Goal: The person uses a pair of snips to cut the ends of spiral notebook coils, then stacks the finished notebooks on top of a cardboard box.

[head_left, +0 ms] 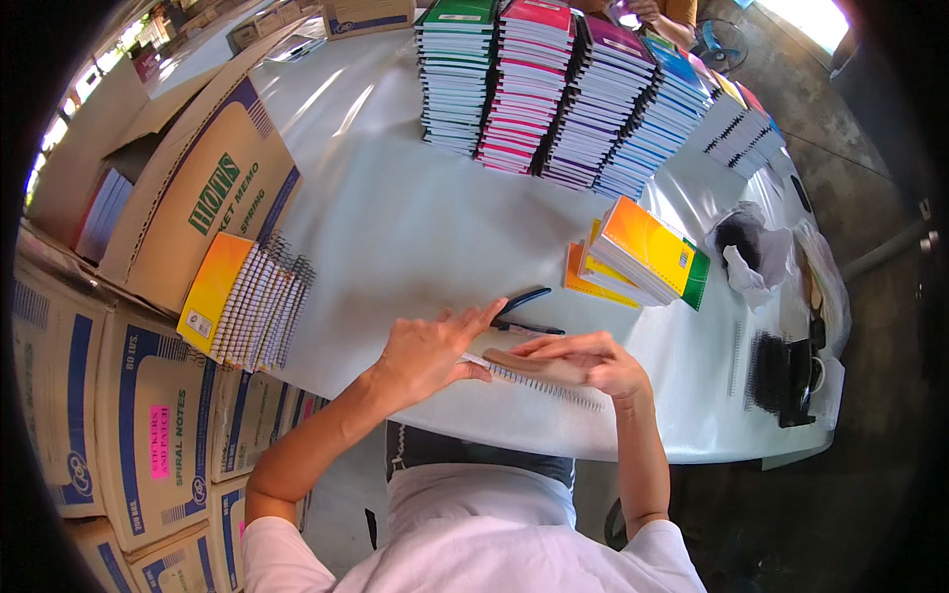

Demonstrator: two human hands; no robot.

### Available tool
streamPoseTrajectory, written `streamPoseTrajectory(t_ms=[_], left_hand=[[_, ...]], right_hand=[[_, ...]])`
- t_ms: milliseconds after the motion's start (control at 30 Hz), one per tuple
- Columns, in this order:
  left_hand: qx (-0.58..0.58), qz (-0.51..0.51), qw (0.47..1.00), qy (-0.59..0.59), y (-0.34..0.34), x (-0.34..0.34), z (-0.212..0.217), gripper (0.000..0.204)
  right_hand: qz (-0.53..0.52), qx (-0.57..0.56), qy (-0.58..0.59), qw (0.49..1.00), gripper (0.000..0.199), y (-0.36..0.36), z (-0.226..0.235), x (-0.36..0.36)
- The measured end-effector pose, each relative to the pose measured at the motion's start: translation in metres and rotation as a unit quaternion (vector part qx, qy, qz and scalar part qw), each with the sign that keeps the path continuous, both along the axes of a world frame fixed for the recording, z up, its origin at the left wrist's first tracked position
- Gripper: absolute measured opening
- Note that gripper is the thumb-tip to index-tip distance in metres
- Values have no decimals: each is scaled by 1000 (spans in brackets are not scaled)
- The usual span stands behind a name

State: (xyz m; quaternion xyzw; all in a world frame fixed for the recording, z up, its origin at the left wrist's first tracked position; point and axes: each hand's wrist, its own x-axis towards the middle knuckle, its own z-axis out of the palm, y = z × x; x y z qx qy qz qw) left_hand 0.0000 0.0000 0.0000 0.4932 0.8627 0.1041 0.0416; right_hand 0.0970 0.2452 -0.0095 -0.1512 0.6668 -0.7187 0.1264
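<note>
The left hand [430, 351] lies flat and open on a small notebook [539, 381] at the near edge of the white table [395, 208]. Its fingers are stretched out and point to the right, and the thumb is tucked against the near side of the notebook. It presses down but does not close around anything.

The right hand [583, 361] also rests on the notebook, just beside the left hand. Its fingers are straight and close together, lying along the top of the notebook above the wire spiral [554, 388], which runs along the near edge. This hand is open too and only touches the cover; whether the thumb grips underneath, I cannot tell.

Just behind the two hands lie pliers [524, 301] with dark blue handles, touching nothing that I can see.

To the right there is a small pile of notebooks with orange and yellow covers [643, 252]. At the far side of the table stand tall stacks of notebooks [573, 94] in green, pink, purple and blue. On the left, a row of yellow notebooks [247, 301] leans on cardboard boxes [148, 425]. At the right end of the table lie black spirals [776, 366] and a crumpled plastic bag [746, 247].
</note>
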Motion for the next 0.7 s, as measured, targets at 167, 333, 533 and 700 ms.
streamPoseTrajectory(t_ms=[167,333,533,700], left_hand=[[20,13,1000,-20,-9,-11,5,99],[128,37,989,-70,-11,-11,-11,102],[288,67,921,-254,-15,-13,-29,112],[359,116,861,-342,-19,-9,-53,113]], right_hand=[[-10,11,-7,1000,76,-1,-10,-10],[-2,123,-23,992,74,-11,3,-22],[21,103,5,994,60,-10,5,-31],[41,129,4,991,60,-12,11,-37]])
